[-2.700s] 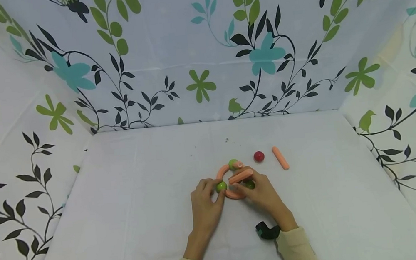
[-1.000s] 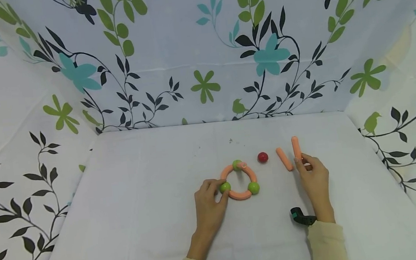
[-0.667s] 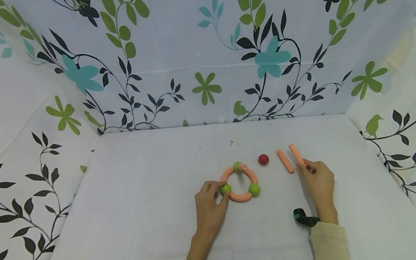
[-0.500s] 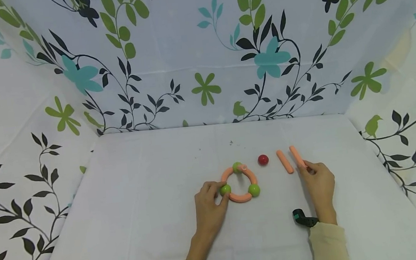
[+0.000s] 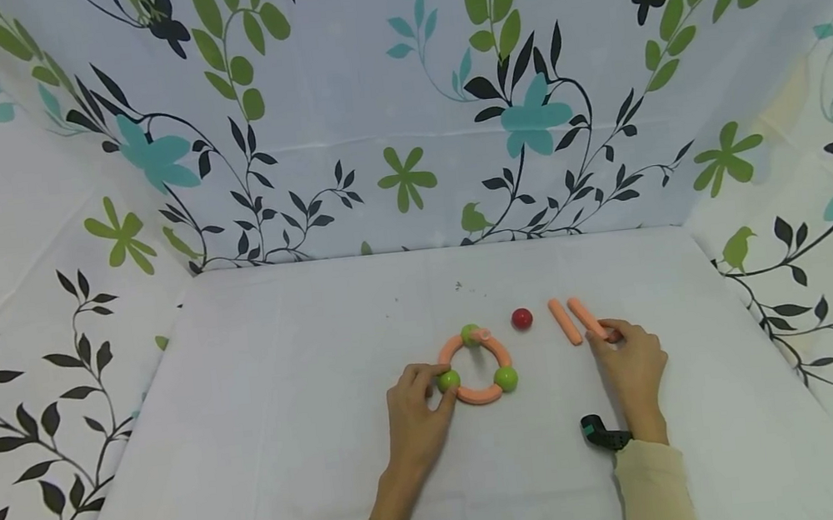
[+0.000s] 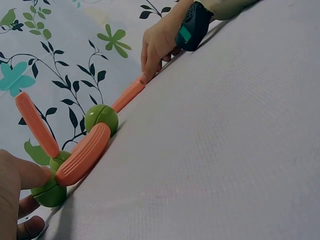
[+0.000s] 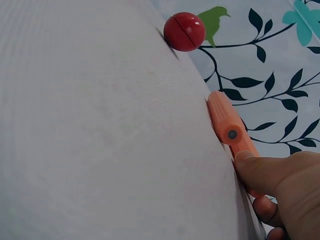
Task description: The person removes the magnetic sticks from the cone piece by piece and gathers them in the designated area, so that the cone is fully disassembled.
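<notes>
On the white cloth, a ring joins curved orange pieces with green balls. My left hand pinches the ring's left green ball between thumb and fingers. From the ring's far green ball an orange rod stands up, seen nearly end-on in the head view. To the right, my right hand pinches the near end of a straight orange rod, low at the cloth. Beside it lies a second straight orange rod, with a round metal spot at its end.
A red ball sits between the ring and the rods. A patterned curtain rises behind the white table surface and along both sides. Black devices are strapped at both wrists.
My right hand has left the ring and carried a rod rightward, then lowered it alongside the other loose rod. The left hand keeps its hold on the green ball.
</notes>
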Tool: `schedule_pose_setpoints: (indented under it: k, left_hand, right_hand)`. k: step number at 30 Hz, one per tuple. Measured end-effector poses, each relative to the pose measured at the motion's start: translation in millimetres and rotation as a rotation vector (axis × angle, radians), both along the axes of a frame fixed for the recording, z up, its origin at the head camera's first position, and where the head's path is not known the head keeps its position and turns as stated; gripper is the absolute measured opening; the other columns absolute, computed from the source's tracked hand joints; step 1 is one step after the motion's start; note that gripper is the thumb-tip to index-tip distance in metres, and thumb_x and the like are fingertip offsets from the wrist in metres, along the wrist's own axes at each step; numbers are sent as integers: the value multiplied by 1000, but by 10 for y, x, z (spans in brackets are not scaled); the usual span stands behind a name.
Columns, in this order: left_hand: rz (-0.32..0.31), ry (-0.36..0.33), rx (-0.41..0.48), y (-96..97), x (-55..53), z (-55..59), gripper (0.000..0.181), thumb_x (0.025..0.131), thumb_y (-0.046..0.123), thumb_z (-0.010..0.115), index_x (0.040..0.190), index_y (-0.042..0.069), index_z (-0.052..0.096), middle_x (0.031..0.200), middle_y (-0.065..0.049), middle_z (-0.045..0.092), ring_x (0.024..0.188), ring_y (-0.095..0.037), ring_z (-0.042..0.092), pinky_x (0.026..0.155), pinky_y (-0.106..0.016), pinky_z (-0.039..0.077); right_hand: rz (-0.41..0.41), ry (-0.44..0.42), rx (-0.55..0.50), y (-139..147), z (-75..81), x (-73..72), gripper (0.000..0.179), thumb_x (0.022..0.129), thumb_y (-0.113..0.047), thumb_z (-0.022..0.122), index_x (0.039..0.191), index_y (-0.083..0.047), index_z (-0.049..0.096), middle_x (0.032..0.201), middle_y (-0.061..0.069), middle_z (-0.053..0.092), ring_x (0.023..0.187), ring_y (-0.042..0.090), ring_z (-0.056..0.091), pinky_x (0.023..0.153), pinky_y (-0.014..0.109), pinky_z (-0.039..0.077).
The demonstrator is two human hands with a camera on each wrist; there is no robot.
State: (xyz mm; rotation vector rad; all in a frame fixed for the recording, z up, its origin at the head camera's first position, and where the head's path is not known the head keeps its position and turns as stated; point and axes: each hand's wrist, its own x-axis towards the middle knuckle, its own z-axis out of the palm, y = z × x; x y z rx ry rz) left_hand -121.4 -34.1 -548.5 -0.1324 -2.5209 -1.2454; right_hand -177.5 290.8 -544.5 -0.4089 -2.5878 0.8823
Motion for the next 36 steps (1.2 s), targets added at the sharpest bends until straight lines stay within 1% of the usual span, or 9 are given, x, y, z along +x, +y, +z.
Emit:
schedule_pose_setpoints:
  k: [9, 17, 22, 25, 27, 29, 31, 33, 36]
  left_hand:
    - [-4, -28, 26, -11, 2, 15, 34, 84, 16, 87, 115, 22, 75, 105, 5, 67, 86, -13, 56, 84, -30, 37]
    - [-10, -110, 42, -10, -18, 61, 34, 87, 18, 85, 118, 22, 74, 108, 6, 68, 89, -12, 57, 83, -29, 38]
    - [-26, -108, 52, -26, -55, 129, 38, 89, 17, 81, 126, 18, 70, 112, 3, 72, 89, -16, 59, 78, -26, 42]
    - [-33, -122, 72, -16, -101, 176, 42, 90, 18, 78, 130, 18, 67, 115, 0, 71, 93, -17, 60, 81, -29, 42]
    - [-35, -151, 81, -6, -149, 191, 43, 91, 19, 77, 133, 19, 66, 118, -1, 70, 97, -18, 60, 84, -32, 41]
    - [-43, -165, 80, -6, -222, 185, 43, 93, 21, 77, 135, 19, 65, 121, -2, 69, 99, -18, 60, 86, -34, 40]
    - [-58, -177, 81, -15, -306, 176, 44, 95, 22, 76, 137, 20, 64, 125, -3, 68, 101, -19, 60, 87, -35, 41]
    - [-82, -179, 83, -32, -397, 154, 47, 95, 23, 76, 140, 20, 62, 128, -5, 68, 102, -20, 60, 87, -36, 43]
    - [-137, -181, 103, -60, -522, 127, 50, 96, 24, 75, 144, 21, 59, 134, -4, 67, 107, -21, 61, 90, -37, 46]
  right_hand:
    - [12, -16, 6, -30, 2, 19, 38, 92, -26, 79, 123, -5, 74, 101, 17, 69, 97, 39, 55, 77, 47, 29]
    - [29, -48, -13, -13, 16, 14, 38, 96, -28, 74, 126, -4, 72, 105, 17, 68, 102, 40, 54, 81, 51, 29]
    - [47, -121, -51, 15, 93, 17, 41, 101, -30, 66, 132, -3, 69, 113, 20, 68, 105, 40, 53, 85, 54, 31]
    - [53, -150, -74, 40, 168, 38, 44, 103, -31, 64, 136, -1, 65, 118, 22, 68, 105, 37, 55, 85, 50, 34]
    - [50, -149, -106, 47, 219, 59, 45, 104, -31, 63, 137, -1, 64, 122, 22, 68, 108, 36, 57, 86, 46, 37]
    - [46, -127, -136, 39, 253, 90, 44, 105, -29, 62, 138, -2, 63, 125, 22, 67, 112, 36, 58, 86, 44, 40]
    - [55, -78, -173, 17, 269, 118, 40, 104, -25, 63, 139, -4, 63, 127, 21, 67, 115, 35, 58, 88, 42, 41]
    - [84, -11, -193, -15, 265, 147, 38, 104, -21, 64, 139, -5, 64, 128, 19, 67, 117, 32, 58, 92, 39, 41]
    - [154, 104, -213, -66, 256, 180, 36, 101, -15, 69, 137, -7, 66, 128, 15, 68, 117, 24, 58, 97, 30, 41]
